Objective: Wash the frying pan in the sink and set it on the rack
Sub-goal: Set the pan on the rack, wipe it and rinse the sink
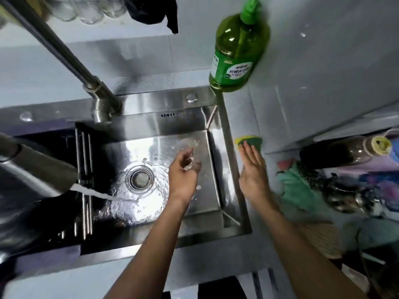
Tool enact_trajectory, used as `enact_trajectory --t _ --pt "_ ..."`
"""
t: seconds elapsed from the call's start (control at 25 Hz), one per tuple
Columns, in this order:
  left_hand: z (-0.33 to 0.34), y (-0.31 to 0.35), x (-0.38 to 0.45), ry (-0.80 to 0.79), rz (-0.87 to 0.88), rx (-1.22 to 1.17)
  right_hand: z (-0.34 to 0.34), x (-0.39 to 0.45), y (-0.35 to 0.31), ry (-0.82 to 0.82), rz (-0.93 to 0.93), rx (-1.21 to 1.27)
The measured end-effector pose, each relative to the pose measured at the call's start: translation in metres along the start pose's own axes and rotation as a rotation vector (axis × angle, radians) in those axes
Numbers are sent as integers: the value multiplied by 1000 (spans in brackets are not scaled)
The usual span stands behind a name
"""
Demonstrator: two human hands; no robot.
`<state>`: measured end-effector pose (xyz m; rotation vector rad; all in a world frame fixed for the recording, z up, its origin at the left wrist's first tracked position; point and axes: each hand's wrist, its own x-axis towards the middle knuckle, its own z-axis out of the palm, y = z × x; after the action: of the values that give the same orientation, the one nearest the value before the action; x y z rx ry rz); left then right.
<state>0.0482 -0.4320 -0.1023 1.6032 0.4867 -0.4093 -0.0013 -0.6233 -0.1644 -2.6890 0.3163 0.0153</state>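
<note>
The frying pan point(32, 169) lay at the sink's point(235, 186) left edge, on the rack point(85, 169), under running water; wet steel, probably heavy and slippery, so its handle seemed the safest hold. The left hand point(183, 171) hung relaxed over the basin, grasping nothing. The right hand point(252, 167), fingers straight, touched the sponge point(250, 141) on the counter point(237, 117). The soap bottle point(237, 50) stood at the back corner.

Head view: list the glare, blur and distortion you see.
Head view: strong glare on the wet sink floor around the drain; wide-angle bending tilts the soap bottle and faucet; the spray head at left and the clutter at right are blurred; the left hand looks slightly smeared.
</note>
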Motion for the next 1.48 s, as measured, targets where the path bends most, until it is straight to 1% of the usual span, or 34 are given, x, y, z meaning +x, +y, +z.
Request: enact_trajectory --t 0.08,0.12,0.16,0.2,0.24,0.28,0.32,0.36,0.4,0.44,0.52,0.56,0.64,0.68,0.72,0.76,0.8,0.84,0.88,0.92,1.0,1.04,1.08,1.12,1.16,1.2,1.28,1.32,1.36,1.4,1.48 --pt "-30 -15 -32 -9 -40 -25 3 -57 -9 17 -40 21" --pt "-49 -21 -47 16 -58 -33 2 -75 -16 10 -79 91" --pt "-72 -25 -62 54 -71 -51 4 -85 -30 -13 -62 194" --pt "-95 -25 -75 108 -75 -80 5 -87 -51 -43 42 317" --pt "-119 -23 -86 188 -77 -117 7 -88 -77 -98 215 480" --pt "-142 -16 -96 295 -58 -145 11 -87 -108 -170 420 700" --pt "-163 -4 -103 397 -6 -144 17 -89 -139 -246 592 974" --pt "-180 10 -108 456 77 -109 21 -90 -168 -309 723 1235" --pt "-189 25 -110 443 186 -47 24 -89 -192 -367 826 1441" --pt "-199 41 -108 379 319 18 23 -86 -218 -433 896 1558" --pt "-200 67 -95 178 541 135 16 -75 -254 -582 934 1633" --pt "-201 75 -87 82 598 171 12 -70 -268 -621 924 1659" --pt "-206 76 -70 -71 667 241 6 -59 -290 -594 898 1714" --pt "-209 68 -63 -108 664 249 4 -53 -296 -549 895 1746" --pt "-210 57 -55 -89 594 225 3 -48 -300 -494 900 1785" --pt "-210 44 -48 -33 468 180 3 -43 -301 -438 915 1811" --pt "-205 33 -43 4 296 156 4 -39 -300 -407 935 1817" --pt "-198 25 -41 -21 138 152 3 -36 -299 -386 948 1818" --pt "-188 21 -44 -55 84 190 4 -32 -297 -375 966 1810" --pt "-176 17 -46 -89 93 255 7 -30 -294 -363 970 1785" --pt "-155 12 -43 -14 186 508 15 -29 -292 -417 953 1785" --pt "-153 19 -38 30 226 641 19 -29 -292 -452 949 1813" --pt "-156 28 -33 55 212 695 21 -28 -292 -456 917 1785" --pt "-156 38 -29 59 177 631 24 -24 -289 -447 878 1734" --pt "-155 42 -25 54 126 439 24 -19 -288 -404 844 1644" --pt "-153 49 -27 29 53 145 24 -15 -289 -373 821 1574" --pt "-150 54 -34 65 -40 -321 22 -11 -294 -406 832 1514" --pt "-150 51 -35 73 -65 -418 23 -11 -297 -425 863 1505" --pt "-151 43 -34 69 -92 -467 24 -13 -300 -424 897 1539" --pt "-155 37 -32 78 -98 -499 24 -15 -302 -425 894 1564" --pt "-163 32 -25 145 -96 -529 24 -14 -307 -447 818 1612"
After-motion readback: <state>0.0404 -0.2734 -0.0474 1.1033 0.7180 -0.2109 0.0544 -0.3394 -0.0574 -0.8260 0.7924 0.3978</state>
